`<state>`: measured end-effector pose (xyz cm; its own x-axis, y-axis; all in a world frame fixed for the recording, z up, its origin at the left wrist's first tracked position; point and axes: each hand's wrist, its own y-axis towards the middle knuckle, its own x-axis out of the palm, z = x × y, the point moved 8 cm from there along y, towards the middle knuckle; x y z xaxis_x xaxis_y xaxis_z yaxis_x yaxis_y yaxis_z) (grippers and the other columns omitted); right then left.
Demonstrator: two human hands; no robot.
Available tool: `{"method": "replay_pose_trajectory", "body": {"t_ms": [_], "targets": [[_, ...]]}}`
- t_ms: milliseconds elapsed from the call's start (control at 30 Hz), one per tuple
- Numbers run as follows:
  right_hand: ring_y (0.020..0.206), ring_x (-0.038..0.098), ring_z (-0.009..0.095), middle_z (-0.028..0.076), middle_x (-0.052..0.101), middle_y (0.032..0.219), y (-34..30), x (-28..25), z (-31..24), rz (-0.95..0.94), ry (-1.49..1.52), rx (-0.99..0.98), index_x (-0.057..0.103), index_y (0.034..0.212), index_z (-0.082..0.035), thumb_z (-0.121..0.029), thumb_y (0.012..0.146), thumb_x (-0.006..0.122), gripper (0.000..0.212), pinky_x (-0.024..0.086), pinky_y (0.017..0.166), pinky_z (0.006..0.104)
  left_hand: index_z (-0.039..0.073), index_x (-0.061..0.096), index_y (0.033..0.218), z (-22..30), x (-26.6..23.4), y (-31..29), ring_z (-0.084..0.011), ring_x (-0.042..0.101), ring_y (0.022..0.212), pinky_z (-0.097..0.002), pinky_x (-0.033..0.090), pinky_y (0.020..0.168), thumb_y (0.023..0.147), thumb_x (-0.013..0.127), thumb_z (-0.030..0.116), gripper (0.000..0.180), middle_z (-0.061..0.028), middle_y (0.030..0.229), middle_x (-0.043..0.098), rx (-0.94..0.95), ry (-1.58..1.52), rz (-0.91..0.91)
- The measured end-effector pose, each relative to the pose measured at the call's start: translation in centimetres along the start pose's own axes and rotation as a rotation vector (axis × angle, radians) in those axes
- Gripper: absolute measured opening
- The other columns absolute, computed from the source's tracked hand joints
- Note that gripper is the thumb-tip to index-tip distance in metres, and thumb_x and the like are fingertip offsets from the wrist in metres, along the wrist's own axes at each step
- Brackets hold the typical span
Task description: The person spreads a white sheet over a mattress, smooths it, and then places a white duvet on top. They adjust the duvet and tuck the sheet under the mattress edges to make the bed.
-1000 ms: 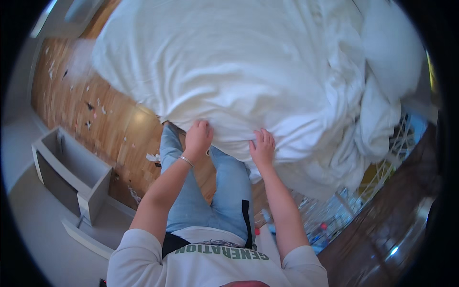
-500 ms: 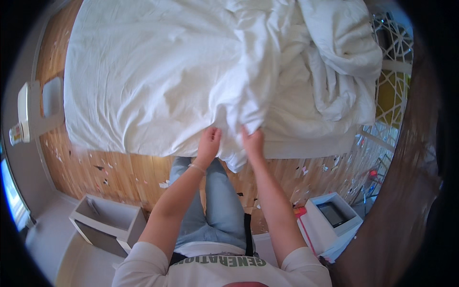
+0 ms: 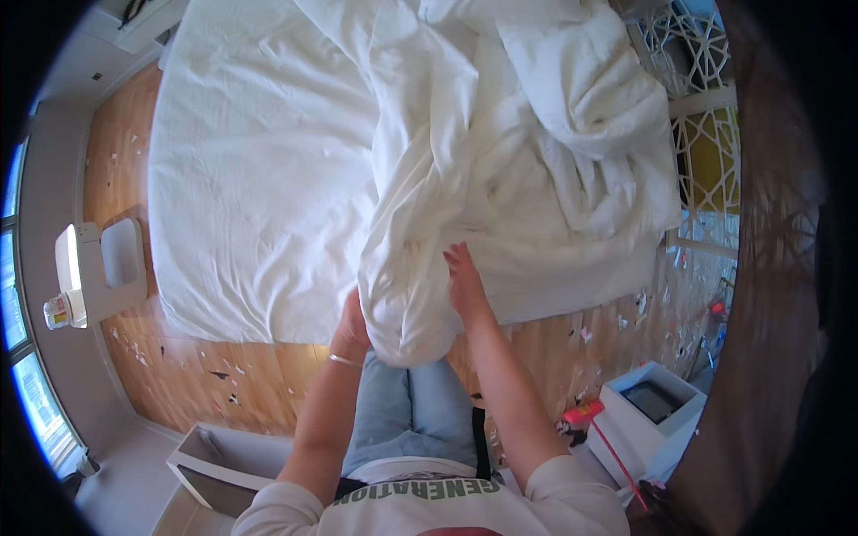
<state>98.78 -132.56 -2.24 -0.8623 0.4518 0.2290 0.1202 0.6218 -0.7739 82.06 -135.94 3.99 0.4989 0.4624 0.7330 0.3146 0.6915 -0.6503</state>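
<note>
A white bed sheet [image 3: 255, 170] covers the mattress in front of me. Over it runs a long gathered fold of white duvet or cover [image 3: 407, 205], whose rounded near end hangs past the bed's edge above my legs. My left hand [image 3: 355, 320] is pressed against the left side of that hanging end, its fingers mostly hidden by cloth. On the other side, my right hand [image 3: 465, 284] is open, fingers apart, close beside the fold with nothing in it. More bunched bedding [image 3: 581, 107] lies to the right.
Paper scraps litter the wooden floor [image 3: 246, 380]. A red broom [image 3: 585, 411] leans by a white box unit [image 3: 648, 402] at right. A grey-white open cabinet [image 3: 241, 451] stands low left, a white chair-like piece [image 3: 125, 259] left of the bed. A lattice screen [image 3: 693, 54] borders the right.
The loose cloth has been gathered into a long fold, shifted left. My right hand has let go and opened; my left hand has moved left and nearer me. The view has shifted too.
</note>
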Motion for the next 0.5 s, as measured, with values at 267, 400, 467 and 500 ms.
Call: {"method": "replay_pose_trajectory", "body": {"t_ms": [267, 400, 467, 500], "targets": [[0.092, 0.056, 0.022, 0.013, 0.06, 0.103, -3.2, 10.5, -7.7, -0.011, -0.419, -0.208, 0.053, 0.11, 0.004, -0.025, 0.076, 0.064, 0.045, 0.042, 0.081, 0.0299, -0.001, 0.05, 0.114, 3.1, -3.3, -0.5, -0.0225, 0.056, 0.095, -0.0338, 0.045, 0.083, 0.088, 0.041, 0.024, 0.037, -0.0139, 0.106, 0.057, 0.137, 0.235, 0.282], [0.086, 0.057, 0.023, 0.013, 0.059, 0.096, -3.6, 2.1, -9.9, 0.248, -0.075, -0.211, 0.054, 0.102, 0.004, -0.019, 0.074, 0.063, 0.037, 0.045, 0.074, 0.0324, -0.002, 0.058, 0.088, 5.4, -0.6, 0.5, -0.0149, 0.053, 0.067, -0.028, 0.043, 0.061, 0.082, 0.045, 0.022, 0.028, -0.0054, 0.075, 0.058, 0.27, 0.611, 0.445], [0.083, 0.057, 0.022, 0.011, 0.058, 0.09, -4.3, -2.2, -11.4, 0.369, 0.072, -0.268, 0.053, 0.101, 0.003, -0.017, 0.075, 0.059, 0.032, 0.046, 0.072, 0.0326, -0.001, 0.058, 0.08, 6.3, 1.7, -0.1, -0.0116, 0.047, 0.059, -0.0262, 0.038, 0.054, 0.08, 0.046, 0.021, 0.025, -0.0006, 0.065, 0.053, 0.309, 0.69, 0.499], [0.081, 0.056, 0.02, 0.01, 0.057, 0.088, -5.2, -3.0, -13.3, 0.383, 0.173, -0.437, 0.053, 0.1, 0.003, -0.015, 0.076, 0.057, 0.031, 0.046, 0.07, 0.0322, 0.0, 0.056, 0.096, 6.0, 0.2, 1.3, -0.0139, 0.052, 0.074, -0.0267, 0.044, 0.068, 0.083, 0.049, 0.022, 0.027, -0.0072, 0.081, 0.057, 0.279, 0.876, 0.414]]}}
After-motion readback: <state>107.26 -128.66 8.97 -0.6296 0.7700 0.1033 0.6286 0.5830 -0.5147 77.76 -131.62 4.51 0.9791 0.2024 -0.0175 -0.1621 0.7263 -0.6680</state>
